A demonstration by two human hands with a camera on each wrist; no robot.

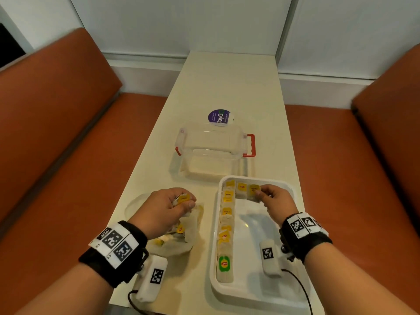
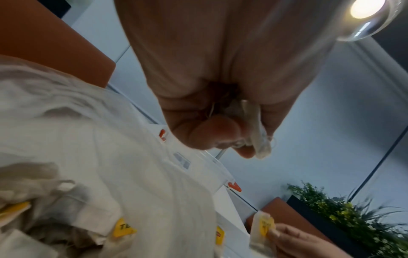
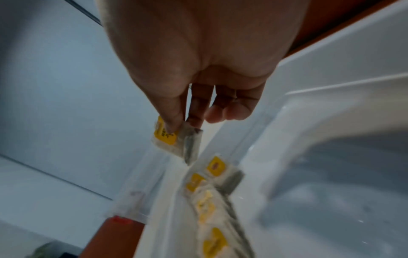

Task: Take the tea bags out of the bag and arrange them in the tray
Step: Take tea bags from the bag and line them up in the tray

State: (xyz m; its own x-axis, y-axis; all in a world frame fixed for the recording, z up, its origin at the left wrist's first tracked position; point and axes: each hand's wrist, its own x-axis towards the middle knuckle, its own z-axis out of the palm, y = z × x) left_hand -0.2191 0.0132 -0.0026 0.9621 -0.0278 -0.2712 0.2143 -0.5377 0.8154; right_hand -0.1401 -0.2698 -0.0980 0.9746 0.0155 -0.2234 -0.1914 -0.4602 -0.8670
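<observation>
A white tray (image 1: 293, 196) lies at the near right of the table, with several yellow-tagged tea bags (image 1: 226, 214) lined along its left side and far edge. My right hand (image 1: 266, 196) pinches one tea bag (image 1: 254, 190) by its yellow tag (image 3: 164, 135) over the tray's far edge. A translucent plastic bag (image 1: 179, 237) with more tea bags lies left of the tray. Above that bag my left hand (image 1: 181, 202) grips a small bunch of tea bags (image 2: 257, 132), one yellow tag (image 1: 183, 198) showing.
A clear lidded storage box (image 1: 211, 151) with red latches stands beyond the tray, a round purple sticker (image 1: 220, 118) behind it. Orange benches (image 1: 56, 144) flank the narrow cream table (image 1: 229, 87). A green plant (image 2: 344, 216) shows in the left wrist view.
</observation>
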